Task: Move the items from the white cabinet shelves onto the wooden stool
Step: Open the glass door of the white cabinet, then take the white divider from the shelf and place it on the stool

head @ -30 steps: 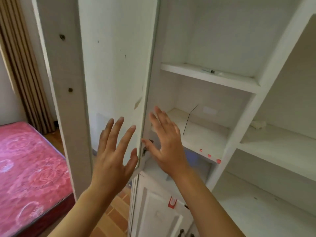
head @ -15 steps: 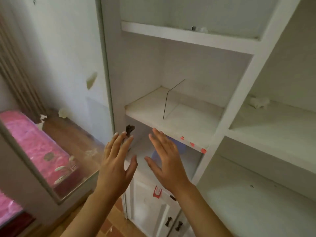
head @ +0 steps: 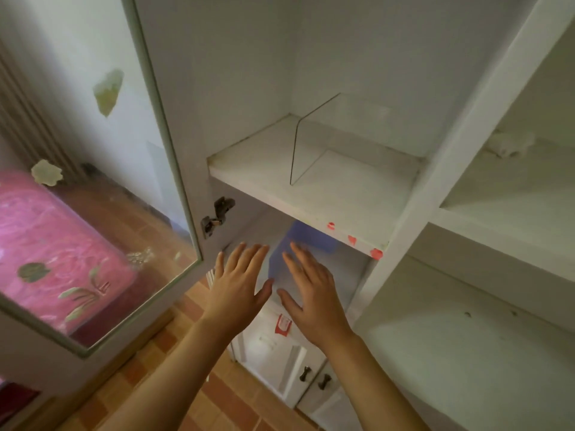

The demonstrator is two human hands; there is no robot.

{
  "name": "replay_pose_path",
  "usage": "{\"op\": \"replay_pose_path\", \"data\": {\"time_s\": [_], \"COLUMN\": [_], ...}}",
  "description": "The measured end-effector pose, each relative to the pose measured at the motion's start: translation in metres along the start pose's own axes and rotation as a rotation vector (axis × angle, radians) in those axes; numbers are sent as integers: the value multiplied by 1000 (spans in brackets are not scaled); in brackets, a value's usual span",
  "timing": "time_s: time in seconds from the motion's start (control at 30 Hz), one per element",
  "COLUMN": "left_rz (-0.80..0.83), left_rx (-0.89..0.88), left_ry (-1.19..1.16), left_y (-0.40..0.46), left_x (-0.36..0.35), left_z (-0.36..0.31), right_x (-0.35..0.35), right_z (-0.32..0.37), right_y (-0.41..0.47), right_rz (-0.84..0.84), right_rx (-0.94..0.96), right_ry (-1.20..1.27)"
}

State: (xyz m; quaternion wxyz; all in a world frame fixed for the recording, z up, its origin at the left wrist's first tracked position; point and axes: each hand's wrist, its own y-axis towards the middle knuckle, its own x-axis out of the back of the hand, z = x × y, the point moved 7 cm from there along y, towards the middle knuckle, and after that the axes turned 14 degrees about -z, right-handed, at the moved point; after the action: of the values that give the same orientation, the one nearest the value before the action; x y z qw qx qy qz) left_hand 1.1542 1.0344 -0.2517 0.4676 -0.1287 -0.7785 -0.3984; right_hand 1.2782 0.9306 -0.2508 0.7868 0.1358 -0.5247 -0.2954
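The white cabinet (head: 314,197) stands before me with its glass door (head: 93,213) swung wide to the left. A blue translucent box (head: 306,241) sits on the lower shelf, partly hidden under the shelf edge above it. My left hand (head: 239,283) and my right hand (head: 311,293) hover side by side in front of that box, fingers straight and spread, holding nothing. A clear bent acrylic sheet (head: 314,141) stands on the middle shelf. A crumpled white scrap (head: 510,144) lies on the right-hand shelf. The wooden stool is out of view.
Behind the glass door lies a pink mattress (head: 46,237). Below the shelves are two small white doors with dark handles (head: 314,377) and a red sticker (head: 283,325). The floor is orange-brown tile (head: 217,402). Wide white shelves (head: 466,353) run to the right.
The glass door has swung fully open to the left. My view has dropped and moved closer to the lower shelf, and both hands have reached forward toward the blue box.
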Motion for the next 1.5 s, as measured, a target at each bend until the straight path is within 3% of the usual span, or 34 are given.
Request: {"op": "replay_pose_path", "data": {"time_s": [0.4, 0.7, 0.87, 1.07, 1.5], "left_rz": [220, 183, 145, 25, 30], "left_rx": [-10, 15, 69, 43, 171], "left_ry": [78, 92, -21, -10, -11], "left_y": [4, -35, -57, -40, -10], "left_x": [-73, -48, -28, -22, -33], "left_z": [-2, 20, 37, 35, 28], "right_x": [-18, -18, -21, -32, -42], "right_z": [-24, -20, -10, -1, -10], "right_y": [-17, -14, -12, -3, 16], "right_rz": [42, 44, 54, 72, 68], "right_rx": [-151, -132, -113, -86, -99], "right_ry": [48, 87, 108, 87, 56]}}
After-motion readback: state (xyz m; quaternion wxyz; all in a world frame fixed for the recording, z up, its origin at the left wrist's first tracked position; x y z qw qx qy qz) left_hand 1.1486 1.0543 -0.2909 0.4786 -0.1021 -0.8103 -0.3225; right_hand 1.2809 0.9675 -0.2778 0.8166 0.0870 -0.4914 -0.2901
